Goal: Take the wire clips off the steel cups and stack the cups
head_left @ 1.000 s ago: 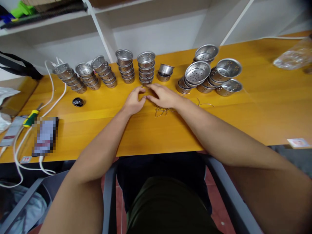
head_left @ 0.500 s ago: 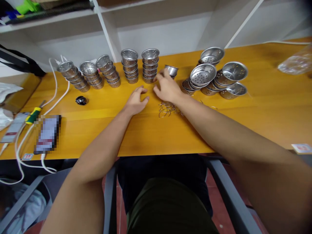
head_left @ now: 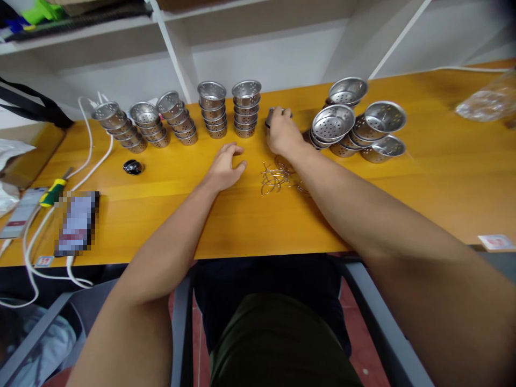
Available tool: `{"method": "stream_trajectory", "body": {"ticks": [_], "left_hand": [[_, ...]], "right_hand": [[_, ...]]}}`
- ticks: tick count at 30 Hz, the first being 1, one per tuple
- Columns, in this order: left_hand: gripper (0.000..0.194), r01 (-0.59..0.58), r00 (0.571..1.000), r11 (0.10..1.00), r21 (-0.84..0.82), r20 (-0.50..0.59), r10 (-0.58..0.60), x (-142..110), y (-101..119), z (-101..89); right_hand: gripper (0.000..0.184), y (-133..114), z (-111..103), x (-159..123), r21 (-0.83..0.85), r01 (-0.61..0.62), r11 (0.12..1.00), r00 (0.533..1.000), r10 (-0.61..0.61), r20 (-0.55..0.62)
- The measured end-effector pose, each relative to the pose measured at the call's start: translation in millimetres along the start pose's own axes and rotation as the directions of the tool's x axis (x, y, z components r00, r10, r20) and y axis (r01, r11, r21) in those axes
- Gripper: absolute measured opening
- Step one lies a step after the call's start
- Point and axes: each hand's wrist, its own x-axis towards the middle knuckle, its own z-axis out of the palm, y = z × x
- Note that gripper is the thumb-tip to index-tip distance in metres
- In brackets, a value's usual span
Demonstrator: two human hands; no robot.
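Note:
My right hand is closed over the rim of a small metal cup, whose body is mostly hidden behind the fingers. My left hand rests on the wooden table with its fingers loosely apart, holding nothing. Just beyond the two hands stand a stack of perforated steel cups and a second stack of cups. A tangle of thin curved wires lies below my right wrist. To the right are nested larger perforated cups.
Three leaning stacks of cups, one of them a left-end stack, line the back left. A shiny black round object, a screwdriver and a phone with white cables lie at left. Clear plastic wrap sits far right.
My right hand has moved slightly right, away from the cup stack, and its fingers have closed over the small cup. My left hand stays in place.

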Motion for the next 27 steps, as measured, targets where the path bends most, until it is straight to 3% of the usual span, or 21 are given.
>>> {"method": "stream_trajectory", "body": {"ticks": [3,6,8,10,11,13,16,23,27], "left_hand": [[0.047,-0.001,1.000,1.000,0.012,-0.007,0.001,0,1,-0.1],[0.072,-0.002,1.000,1.000,-0.011,-0.004,0.002,-1,5,0.5],[0.102,-0.011,1.000,0.998,-0.055,0.000,0.011,-2,7,1.6],[0.129,-0.013,1.000,0.994,-0.104,0.003,0.014,-2,7,2.4],[0.138,-0.010,1.000,0.992,-0.128,0.007,0.011,-2,6,2.5],[0.147,0.004,1.000,0.986,-0.170,0.012,-0.002,-2,4,1.9],[0.145,0.013,1.000,0.979,-0.204,0.017,-0.010,-3,2,0.1],[0.113,-0.105,0.993,0.978,-0.182,0.028,0.112,-4,18,3.1],[0.106,-0.127,0.992,0.976,-0.176,-0.006,0.128,-6,24,6.1]], "right_hand": [[0.044,6,-5,-18,-0.013,0.084,0.996,0.996,-0.084,0.028],[0.034,3,-11,-43,0.023,0.225,0.974,0.972,-0.226,0.057],[0.029,-6,-18,-59,0.130,0.416,0.900,0.896,-0.430,0.113],[0.022,-19,-25,-70,0.268,0.553,0.789,0.773,-0.606,0.190],[0.018,-25,-29,-73,0.319,0.579,0.750,0.723,-0.653,0.225],[0.013,-36,-36,-78,0.366,0.573,0.733,0.685,-0.674,0.278],[0.015,-40,-43,-83,0.353,0.542,0.763,0.712,-0.640,0.290],[0.028,-25,-53,-101,0.270,0.613,0.742,0.736,-0.661,0.145],[0.040,-24,-52,-111,0.273,0.601,0.751,0.765,-0.639,0.075]]}}
